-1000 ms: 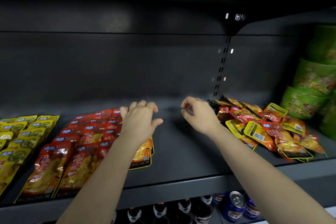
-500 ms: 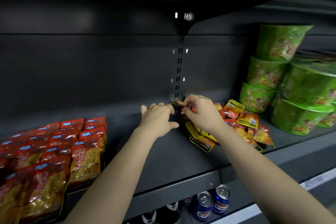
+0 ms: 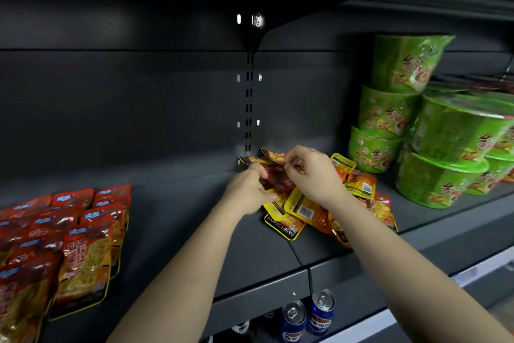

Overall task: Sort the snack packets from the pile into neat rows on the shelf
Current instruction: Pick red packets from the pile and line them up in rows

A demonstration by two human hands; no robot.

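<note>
A loose pile of red, orange and yellow snack packets (image 3: 311, 212) lies on the dark shelf (image 3: 178, 231), right of its middle. Both hands are in the pile's back left part. My left hand (image 3: 247, 192) has its fingers curled onto a red packet (image 3: 279, 178) at the pile's left edge. My right hand (image 3: 311, 173) pinches the top of a packet with thumb and forefinger; which packet it is I cannot tell. Neat rows of red packets (image 3: 69, 237) lie flat at the shelf's left end.
Stacked green instant-noodle bowls (image 3: 434, 131) stand at the right, close behind the pile. Blue drink cans (image 3: 306, 315) and bottle tops show on the shelf below. A slotted upright (image 3: 249, 109) runs down the back wall. Bare shelf lies between the rows and the pile.
My view has swung right. My left hand left the red rows and crossed to the pile. Both hands have closed onto packets at the pile's back left.
</note>
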